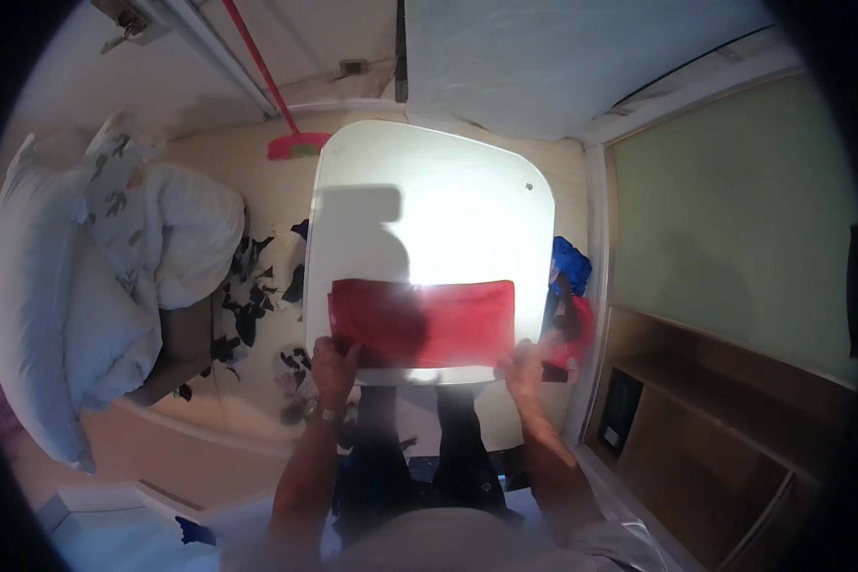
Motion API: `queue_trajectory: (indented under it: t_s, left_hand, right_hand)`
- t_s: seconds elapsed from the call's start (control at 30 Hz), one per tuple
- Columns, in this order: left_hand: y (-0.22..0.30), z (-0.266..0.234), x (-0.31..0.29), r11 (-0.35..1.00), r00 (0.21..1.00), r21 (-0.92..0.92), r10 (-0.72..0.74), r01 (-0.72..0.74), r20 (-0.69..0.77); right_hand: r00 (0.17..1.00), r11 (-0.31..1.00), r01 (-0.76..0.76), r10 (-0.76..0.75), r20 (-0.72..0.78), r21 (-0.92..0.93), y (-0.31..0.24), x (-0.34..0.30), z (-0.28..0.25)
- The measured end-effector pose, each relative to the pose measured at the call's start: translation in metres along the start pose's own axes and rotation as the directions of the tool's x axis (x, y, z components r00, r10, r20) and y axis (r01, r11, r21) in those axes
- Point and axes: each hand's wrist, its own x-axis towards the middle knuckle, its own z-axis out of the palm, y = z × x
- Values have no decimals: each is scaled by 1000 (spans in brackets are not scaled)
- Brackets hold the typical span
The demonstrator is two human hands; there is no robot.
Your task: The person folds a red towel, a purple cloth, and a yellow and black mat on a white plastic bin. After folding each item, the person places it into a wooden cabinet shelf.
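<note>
Person stands at the near edge of a white bench (467, 181), centre of frame, both forearms coming up from the lower edge

Red cloth (421, 322) lies flat along the near edge of the bench, folded into a long rectangle, long side across the frame. Laid close to the body, likely so both hands reach its corners without stretching

Left hand (334, 367) at the lower left corner of the cloth, grip pinched on the cloth's edge, thumb on top. Right hand (524, 367) at the lower right corner, blurred; fingers meet the cloth, but cannot tell whether the grip is closed or just resting

Cloth: deep red, soft, faintly mottled, edges fairly straight; glare washes its upper middle, the person's shadow darkens its left part

Left of frame: bed with white pillows (29, 315). Upper left: pink broom (296, 145) on the floor
</note>
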Motion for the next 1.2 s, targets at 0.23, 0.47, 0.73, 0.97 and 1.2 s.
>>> queue_trajectory:
  t_s: [0.23, 0.47, 0.73, 0.97, 1.2]
  left_hand:
    - [-17, 12, 1, 992, 987, -76, -92, 102, 128]
    - [-48, 16, 0, 855, 941, -427, -183, 296, 285]
    - [-60, 17, -17, 823, 994, -560, -110, 94, 5]
    - [-8, -11, -37, 942, 924, -20, 325, -336, -201]
    - [-26, -5, -18, 900, 898, 30, 436, -435, -55]
  right_hand:
    - [949, 811, -260, 113, 296, 524, 100, 20, 64]
    - [968, 809, -245, 176, 177, 534, -22, -1, -2]
    - [960, 818, -106, -64, 274, 565, 65, 13, 44]
    - [854, 693, -491, 262, 450, 528, -3, 8, -6]
    - [867, 703, -463, 233, 440, 540, -14, 4, -19]
